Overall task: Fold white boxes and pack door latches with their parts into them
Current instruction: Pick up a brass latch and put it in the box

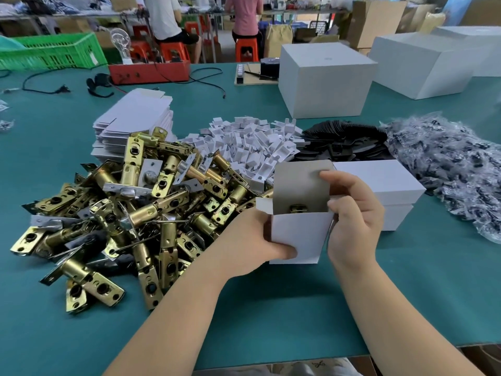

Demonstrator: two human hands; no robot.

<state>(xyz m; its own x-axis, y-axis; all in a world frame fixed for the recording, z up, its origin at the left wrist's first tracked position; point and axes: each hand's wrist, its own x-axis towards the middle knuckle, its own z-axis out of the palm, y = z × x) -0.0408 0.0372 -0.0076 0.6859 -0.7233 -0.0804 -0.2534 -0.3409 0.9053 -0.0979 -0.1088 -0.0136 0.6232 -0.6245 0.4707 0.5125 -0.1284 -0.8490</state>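
Closing the white box [298, 234] risks creasing its lid: left hand [260, 240] grips the near wall, right hand [349, 213] pinches the flap above the latch [297, 208].

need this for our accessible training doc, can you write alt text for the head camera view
A person holds an upright small white box over a teal table, left hand gripping its front and right hand on the open top flap, a brass part visible inside. A heap of brass door latches lies to the left, with flat box blanks behind.
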